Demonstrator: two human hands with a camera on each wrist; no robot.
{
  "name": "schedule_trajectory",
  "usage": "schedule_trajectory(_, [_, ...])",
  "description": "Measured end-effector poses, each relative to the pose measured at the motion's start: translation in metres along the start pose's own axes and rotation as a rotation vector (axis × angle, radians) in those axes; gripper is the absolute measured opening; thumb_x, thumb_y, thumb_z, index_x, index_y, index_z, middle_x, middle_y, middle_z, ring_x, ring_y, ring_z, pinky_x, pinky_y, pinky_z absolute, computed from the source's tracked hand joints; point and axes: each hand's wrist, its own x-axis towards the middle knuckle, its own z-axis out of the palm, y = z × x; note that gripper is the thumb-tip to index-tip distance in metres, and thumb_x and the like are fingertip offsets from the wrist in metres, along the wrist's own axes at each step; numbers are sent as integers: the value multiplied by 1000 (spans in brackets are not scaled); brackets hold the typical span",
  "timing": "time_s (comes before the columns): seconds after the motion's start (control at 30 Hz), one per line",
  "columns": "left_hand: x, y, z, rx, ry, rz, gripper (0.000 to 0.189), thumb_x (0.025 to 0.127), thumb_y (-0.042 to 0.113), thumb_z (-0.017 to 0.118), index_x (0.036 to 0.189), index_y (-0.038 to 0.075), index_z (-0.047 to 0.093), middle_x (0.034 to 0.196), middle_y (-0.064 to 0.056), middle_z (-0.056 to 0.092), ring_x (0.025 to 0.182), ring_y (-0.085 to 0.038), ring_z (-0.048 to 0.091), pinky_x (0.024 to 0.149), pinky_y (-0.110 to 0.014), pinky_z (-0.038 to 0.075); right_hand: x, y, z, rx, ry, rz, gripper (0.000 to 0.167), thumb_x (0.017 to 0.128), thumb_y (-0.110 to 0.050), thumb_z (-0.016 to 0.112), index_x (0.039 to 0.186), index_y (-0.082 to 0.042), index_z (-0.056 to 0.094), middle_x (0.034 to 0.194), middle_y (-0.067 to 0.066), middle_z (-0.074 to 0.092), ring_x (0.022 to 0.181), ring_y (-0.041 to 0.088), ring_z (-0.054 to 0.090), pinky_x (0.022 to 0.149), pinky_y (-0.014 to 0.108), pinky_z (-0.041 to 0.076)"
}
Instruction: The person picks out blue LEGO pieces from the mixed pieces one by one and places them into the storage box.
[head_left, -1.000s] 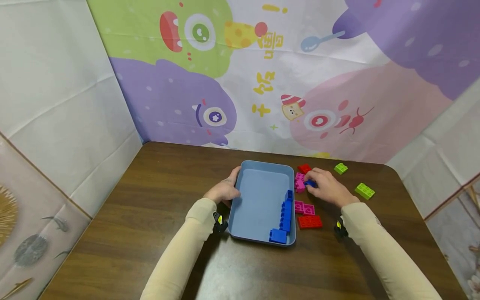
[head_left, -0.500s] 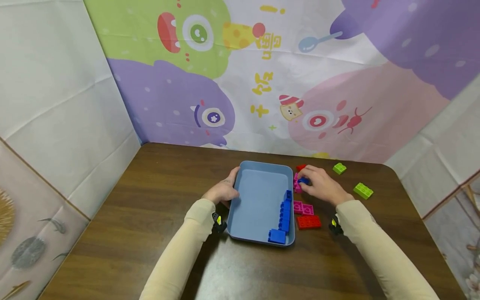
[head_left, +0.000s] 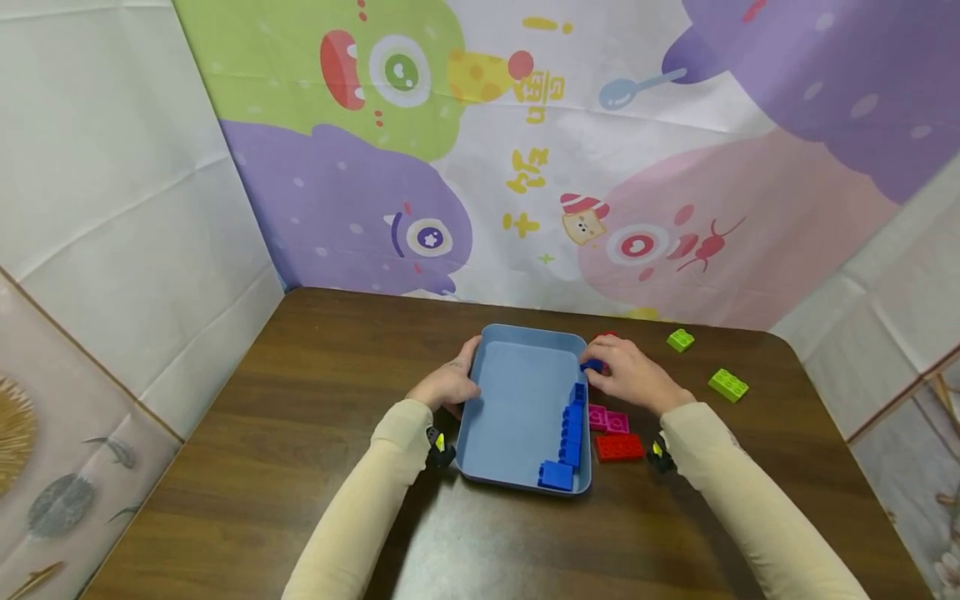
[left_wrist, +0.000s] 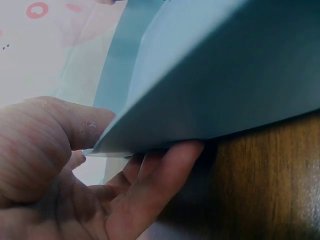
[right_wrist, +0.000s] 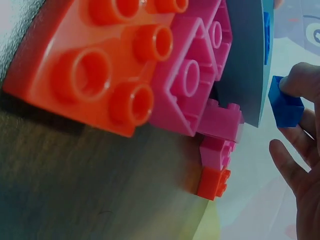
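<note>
A grey-blue tray point(head_left: 517, 392) lies on the table with several blue toy building bricks point(head_left: 572, 429) lined along its right side and bottom right corner. My left hand point(head_left: 447, 382) grips its left wall; in the left wrist view the thumb sits at the rim and the fingers point(left_wrist: 170, 172) are under the tray's edge. At the tray's right rim, my right hand point(head_left: 633, 373) pinches a small blue brick point(right_wrist: 286, 107) between thumb and fingers. Pink bricks point(right_wrist: 220, 122) beside the tray are partly hidden by this hand in the head view.
Pink bricks point(head_left: 607, 418) and a red brick point(head_left: 620, 447) lie against or near the tray's right side. Another red brick point(right_wrist: 212, 183) is farther back. Two lime green bricks point(head_left: 728, 384) rest at the far right. A printed cloth point(head_left: 375, 208) hangs behind the table.
My right hand has moved left with the blue brick, from over the pink bricks to the tray's right rim. The left hand and tray have stayed in place.
</note>
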Motion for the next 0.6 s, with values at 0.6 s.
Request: schedule_trajectory(0.6, [-4,2,-3,-2,-3,0,96,91,-6,54,165,30,4,161,-27,28,118,-51,60,68,-52,61,5,-1,12,-44,-56,-37,16,92,-14,71,106,-12,79,117,7,69,113,28,59,101,51,52])
